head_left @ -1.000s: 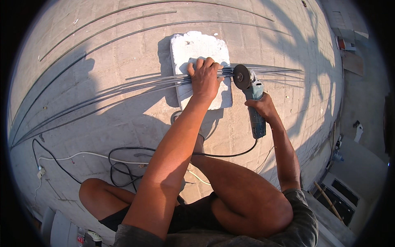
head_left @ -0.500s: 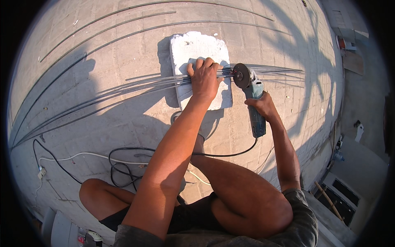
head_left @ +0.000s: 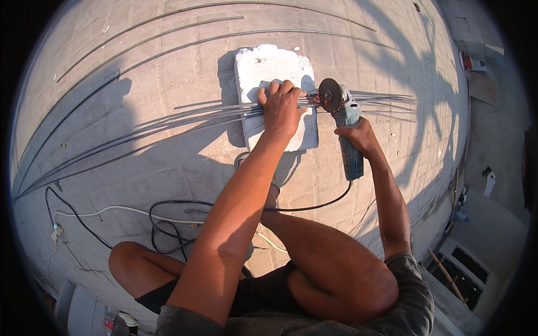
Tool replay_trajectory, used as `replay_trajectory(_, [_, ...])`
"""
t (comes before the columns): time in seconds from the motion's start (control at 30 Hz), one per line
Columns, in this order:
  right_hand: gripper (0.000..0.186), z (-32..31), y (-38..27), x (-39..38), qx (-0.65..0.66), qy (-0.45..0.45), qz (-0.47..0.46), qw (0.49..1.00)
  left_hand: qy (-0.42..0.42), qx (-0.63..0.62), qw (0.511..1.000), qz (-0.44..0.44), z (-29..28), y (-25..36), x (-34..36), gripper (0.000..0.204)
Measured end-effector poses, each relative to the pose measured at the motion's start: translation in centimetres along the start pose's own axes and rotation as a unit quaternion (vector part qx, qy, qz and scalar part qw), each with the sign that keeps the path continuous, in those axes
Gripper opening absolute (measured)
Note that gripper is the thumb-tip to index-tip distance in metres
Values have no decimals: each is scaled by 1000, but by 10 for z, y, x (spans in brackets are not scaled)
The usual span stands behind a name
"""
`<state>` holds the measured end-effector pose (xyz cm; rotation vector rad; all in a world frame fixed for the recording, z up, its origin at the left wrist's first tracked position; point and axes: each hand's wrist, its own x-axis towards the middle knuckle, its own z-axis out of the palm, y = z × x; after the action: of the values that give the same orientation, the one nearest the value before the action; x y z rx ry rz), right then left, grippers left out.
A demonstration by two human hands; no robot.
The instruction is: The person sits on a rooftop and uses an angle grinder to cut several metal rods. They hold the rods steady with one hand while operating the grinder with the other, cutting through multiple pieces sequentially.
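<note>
My left hand [head_left: 280, 109] presses down with curled fingers on a bundle of thin steel rods [head_left: 386, 95] lying across a white, rough-edged block [head_left: 269, 64]. In my right hand [head_left: 362, 134] is a teal angle grinder [head_left: 351, 162], gripped by its body. Its cutting disc [head_left: 329, 94] meets the rods just right of my left hand, with orange-red sparks at the contact. A black cord runs down from the grinder's rear.
Longer loose rods [head_left: 235, 17] curve across the paved surface above. Black and white cords loop left of my legs, with a small socket [head_left: 58, 232] at far left. Beyond the paving's right edge are boards, a plastic bottle [head_left: 461, 214] and a wooden pole [head_left: 448, 277].
The grinder and my right hand have moved slightly upward in the picture, and more sparks show at the disc. The block and my left hand sit slightly lower and further right.
</note>
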<state>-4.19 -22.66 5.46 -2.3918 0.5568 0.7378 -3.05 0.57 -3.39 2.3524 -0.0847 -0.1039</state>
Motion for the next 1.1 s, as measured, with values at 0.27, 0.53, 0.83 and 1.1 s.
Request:
replay_trajectory(0.27, [39, -1, -2, 8, 7, -7, -38, 999, 32, -7, 999, 14, 1, 0, -1, 38])
replay_trajectory(0.53, [43, -3, 1, 1, 2, -13, -4, 1000, 27, -8, 999, 19, 2, -1, -1, 38])
replay_trajectory(0.83, [45, -4, 1, -8, 6, -10, -3, 1000, 20, -18, 1000, 15, 2, -1, 0, 38])
replay_trajectory(1.1, [45, -1, 9, -10, 13, -18, -12, 1000, 12, -13, 1000, 9, 4, -3, 0, 40])
